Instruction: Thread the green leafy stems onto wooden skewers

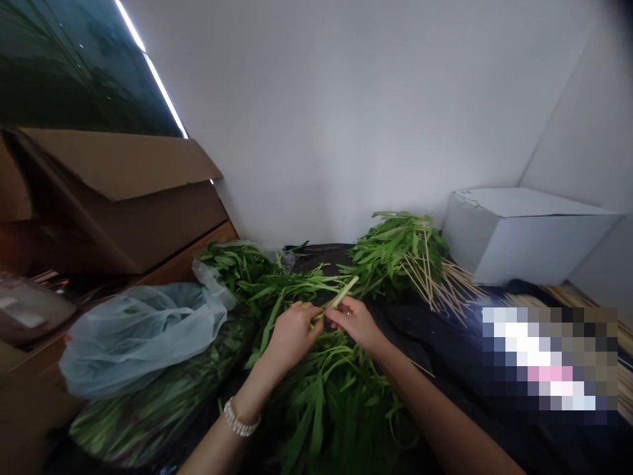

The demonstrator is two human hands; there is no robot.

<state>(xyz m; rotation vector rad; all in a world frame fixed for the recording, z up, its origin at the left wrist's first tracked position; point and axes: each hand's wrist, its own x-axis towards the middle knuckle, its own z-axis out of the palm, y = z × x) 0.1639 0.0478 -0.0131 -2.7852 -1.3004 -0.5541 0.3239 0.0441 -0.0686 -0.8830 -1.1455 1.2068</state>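
Both hands meet over the middle of the leafy greens, at a pale green water spinach stem (346, 292) that points up and to the right. My left hand (295, 331), with a beaded bracelet on its wrist, is closed around the stem's lower end. Pinched on the stem just to the right is my right hand (360, 324), wearing a ring. Below them a pile of water spinach (321, 402) with long narrow leaves spreads over the dark cloth. More greens (277, 290) lie behind my left hand. The exact fingertip contact is partly hidden.
A leafy bunch (395, 247) with thin pale sticks (440, 284) lies at the back right, beside a white box (534, 231). On the left are a translucent plastic bag (143, 336), bagged greens (163, 409) and an open cardboard box (133, 218). A white wall (316, 119) stands behind.
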